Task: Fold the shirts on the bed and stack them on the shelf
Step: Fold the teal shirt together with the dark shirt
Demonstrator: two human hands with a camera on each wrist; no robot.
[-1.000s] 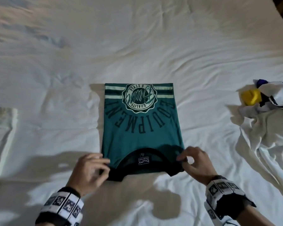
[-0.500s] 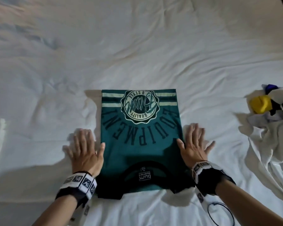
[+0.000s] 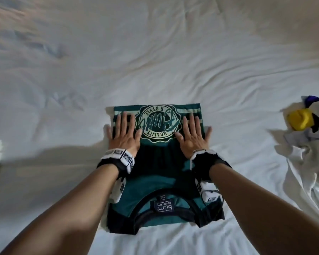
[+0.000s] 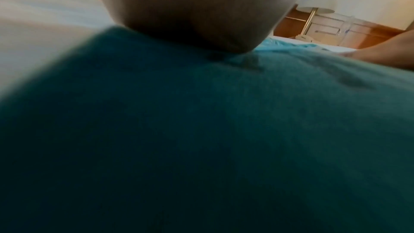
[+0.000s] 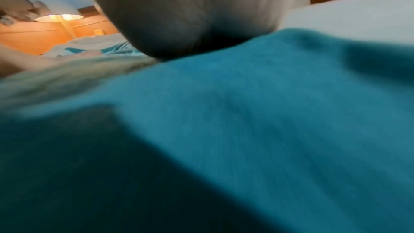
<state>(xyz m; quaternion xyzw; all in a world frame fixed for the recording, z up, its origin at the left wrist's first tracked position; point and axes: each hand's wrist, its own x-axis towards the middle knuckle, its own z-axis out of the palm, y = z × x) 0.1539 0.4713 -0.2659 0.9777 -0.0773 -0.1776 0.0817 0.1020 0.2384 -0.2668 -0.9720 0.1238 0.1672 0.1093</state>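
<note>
The green shirt lay folded near the bed's near edge, collar toward the person. The left hand and right hand pressed flat on its far half, fingers spread (either side of the round logo). A pile of clothes, seemingly unfolded, sat by the right edge.

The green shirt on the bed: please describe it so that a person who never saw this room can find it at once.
On the white bed, look at the middle, under the left hand and right hand, both lying flat on it. The green shirt is folded into a neat rectangle with a round pale logo and a dark collar nearest the person. The clothes pile at the right is crumpled, mostly white with yellow.
</note>
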